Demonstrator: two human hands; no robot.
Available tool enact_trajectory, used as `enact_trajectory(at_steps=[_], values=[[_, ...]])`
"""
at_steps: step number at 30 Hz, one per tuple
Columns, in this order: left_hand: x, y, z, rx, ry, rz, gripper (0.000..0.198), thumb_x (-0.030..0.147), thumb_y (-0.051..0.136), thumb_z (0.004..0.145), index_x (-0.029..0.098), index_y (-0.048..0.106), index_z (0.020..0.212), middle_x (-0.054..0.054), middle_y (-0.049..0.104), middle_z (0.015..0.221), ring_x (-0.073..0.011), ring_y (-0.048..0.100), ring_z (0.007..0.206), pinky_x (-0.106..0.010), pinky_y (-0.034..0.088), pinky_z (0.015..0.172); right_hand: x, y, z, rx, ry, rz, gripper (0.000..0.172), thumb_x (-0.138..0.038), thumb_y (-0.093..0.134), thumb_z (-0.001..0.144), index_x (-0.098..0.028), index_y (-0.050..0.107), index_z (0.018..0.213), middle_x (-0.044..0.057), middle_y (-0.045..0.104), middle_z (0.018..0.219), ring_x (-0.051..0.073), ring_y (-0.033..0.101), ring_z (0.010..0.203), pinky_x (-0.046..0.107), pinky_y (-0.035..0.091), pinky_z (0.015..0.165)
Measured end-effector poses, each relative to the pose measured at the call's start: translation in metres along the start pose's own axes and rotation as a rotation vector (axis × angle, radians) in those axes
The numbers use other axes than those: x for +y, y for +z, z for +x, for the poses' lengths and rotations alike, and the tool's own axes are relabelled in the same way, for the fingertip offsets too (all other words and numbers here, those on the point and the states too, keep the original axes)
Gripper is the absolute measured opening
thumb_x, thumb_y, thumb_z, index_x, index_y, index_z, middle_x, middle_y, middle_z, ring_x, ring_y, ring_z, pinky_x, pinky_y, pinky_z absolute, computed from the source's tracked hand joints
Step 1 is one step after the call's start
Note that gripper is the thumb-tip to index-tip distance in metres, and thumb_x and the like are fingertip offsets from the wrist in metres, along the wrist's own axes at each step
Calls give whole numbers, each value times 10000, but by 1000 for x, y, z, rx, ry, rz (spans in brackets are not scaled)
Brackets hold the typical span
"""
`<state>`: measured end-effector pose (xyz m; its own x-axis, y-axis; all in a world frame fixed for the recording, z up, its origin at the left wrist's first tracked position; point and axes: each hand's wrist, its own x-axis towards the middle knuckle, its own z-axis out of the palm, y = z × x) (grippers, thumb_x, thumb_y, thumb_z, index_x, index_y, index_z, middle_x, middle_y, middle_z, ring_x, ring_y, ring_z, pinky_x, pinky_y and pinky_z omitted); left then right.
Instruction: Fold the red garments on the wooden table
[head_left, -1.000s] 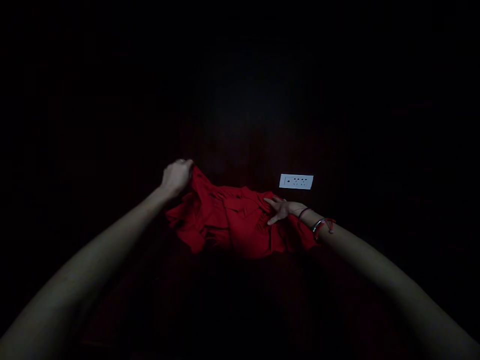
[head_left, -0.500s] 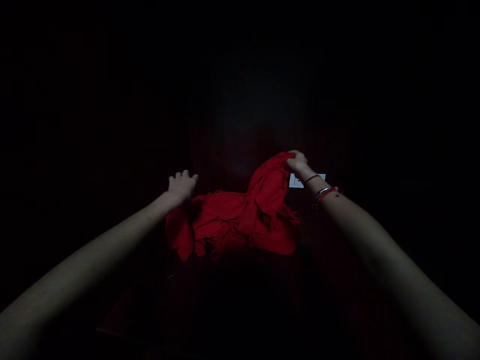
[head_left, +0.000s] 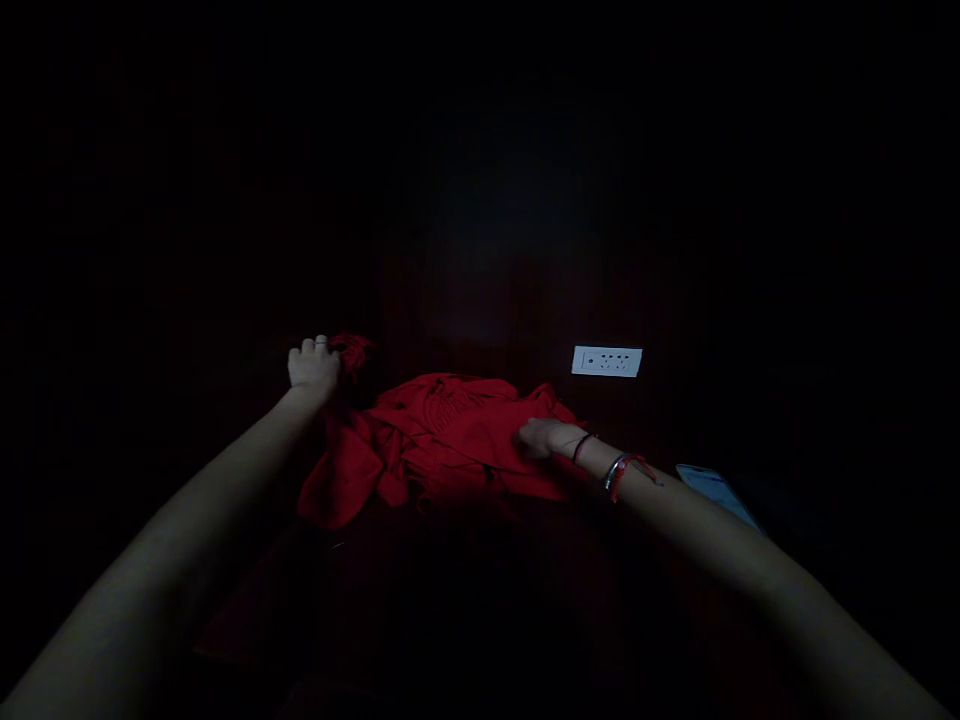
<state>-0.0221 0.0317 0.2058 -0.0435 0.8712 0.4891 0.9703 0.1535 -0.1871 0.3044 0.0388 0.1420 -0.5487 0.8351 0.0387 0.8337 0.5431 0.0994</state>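
Observation:
A crumpled red scarf [head_left: 465,425] with fringed ends lies in a heap before me, its left end drawn out to one side. My left hand [head_left: 313,367] is closed round that left end, and a bunch of red fringe pokes out beside the knuckles. Over the right part of the heap, my right hand [head_left: 546,438] has its fingers curled down on the fabric, apparently gripping it; the fingertips are partly hidden. Bracelets circle the right wrist, and a ring shows on the left hand.
A white socket panel [head_left: 607,361] shows behind the scarf on the right. A phone-like flat object with a pale bluish face [head_left: 716,492] lies beyond my right forearm, partly covered by it. Deep darkness hides most of the surroundings.
My left hand has moved left and closed on the scarf's end, pulling it out. My right hand has come down and left, lowering the raised fold onto the heap. The socket panel is now uncovered.

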Motion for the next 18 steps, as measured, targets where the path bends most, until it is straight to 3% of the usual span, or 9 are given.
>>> enact_trajectory(at_steps=[2,3,6,7,9,12,14,16,18], values=[[19,-3,-9,1,2,3,278,80,360,779,98,537,993,-176,409,1197,-372,328,1123,-500,333,823,-21,6,3,43,-76,-24,254,-232,505,754,-171,606,978,107,624,873,212,580,763,328,459,663],[35,0,-19,-10,74,-6,305,65,344,780,115,538,1011,-167,397,1226,-342,328,1140,-465,336,846,-30,9,6,85,-128,-50,305,-255,473,778,-181,565,1059,124,593,987,232,559,870,355,448,725],[85,19,-60,-117,281,-41,282,96,346,797,159,577,947,-120,538,1055,-236,484,1000,-354,388,809,-49,21,17,211,-196,-161,551,-332,513,759,-260,347,1279,134,363,1300,319,365,1147,484,352,864],[96,27,-72,-197,345,-52,257,130,370,799,153,576,950,-127,559,1003,-236,516,945,-349,407,765,-50,25,22,216,-174,-195,599,-320,516,761,-294,282,1311,126,292,1348,333,329,1173,506,338,868],[107,45,-92,-259,397,-48,224,182,433,782,155,576,951,-131,573,978,-241,534,911,-356,411,750,-42,31,29,181,-97,-228,567,-229,423,817,-325,212,1335,131,272,1355,307,396,1128,466,382,826],[100,64,-100,-220,455,-8,245,137,397,788,164,572,958,-130,583,990,-234,516,958,-381,363,839,-12,21,35,158,37,-223,497,-100,241,852,-259,269,1322,166,402,1236,231,534,953,341,444,715],[88,63,-90,-159,454,-10,271,126,351,800,160,578,945,-124,597,960,-226,520,948,-371,357,846,13,1,36,202,130,-217,448,-101,233,854,-212,352,1272,173,431,1185,228,548,923,315,448,691],[73,48,-65,-76,366,-81,267,182,352,806,147,586,931,-124,599,945,-226,536,910,-347,387,804,37,-25,37,279,243,-192,403,-117,260,856,-192,408,1223,171,431,1170,233,546,933,312,442,712],[56,20,-26,41,224,-237,277,239,367,798,136,594,919,-122,603,931,-220,558,858,-321,414,756,59,-48,39,347,353,-135,381,-131,304,852,-182,421,1211,172,431,1164,241,542,949,323,432,748]])
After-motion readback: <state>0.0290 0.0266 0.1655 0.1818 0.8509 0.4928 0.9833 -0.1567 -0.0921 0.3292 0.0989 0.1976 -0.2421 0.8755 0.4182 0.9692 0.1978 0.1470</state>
